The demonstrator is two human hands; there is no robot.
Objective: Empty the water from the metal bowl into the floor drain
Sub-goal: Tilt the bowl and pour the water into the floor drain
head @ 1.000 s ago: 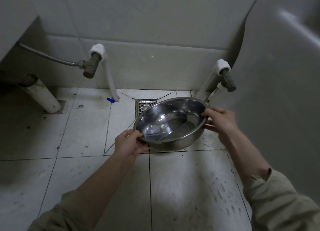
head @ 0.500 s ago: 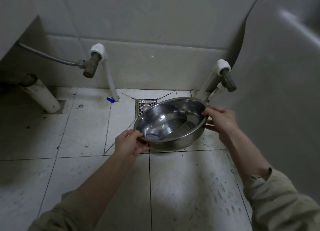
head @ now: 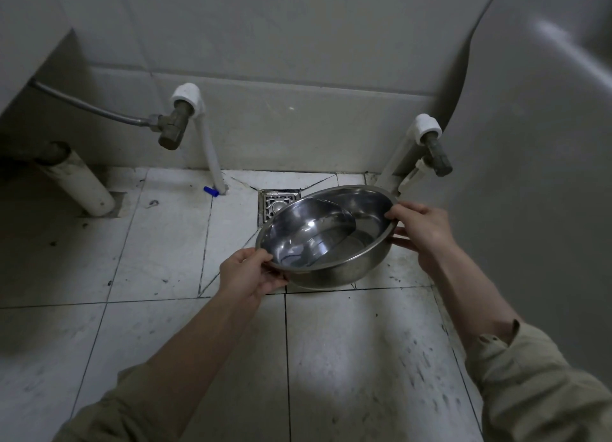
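Shiny round metal bowl (head: pixel 326 239), tilted, held off the tiled floor (head: pixel 347 358) by its rim, left hand (head: pixel 246 276) at its near-left edge, right hand (head: pixel 420 229) at its far-right edge, shallow water (head: pixel 347 246) pooled inside, square grated floor drain (head: pixel 276 206) near the back wall (head: pixel 298 126), partly behind the bowl

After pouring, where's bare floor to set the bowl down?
Bare tile lies between the floor drain and the thick white pipe, and on the near floor between the forearms. The back wall is crowded: two riser pipes, a blue cap.
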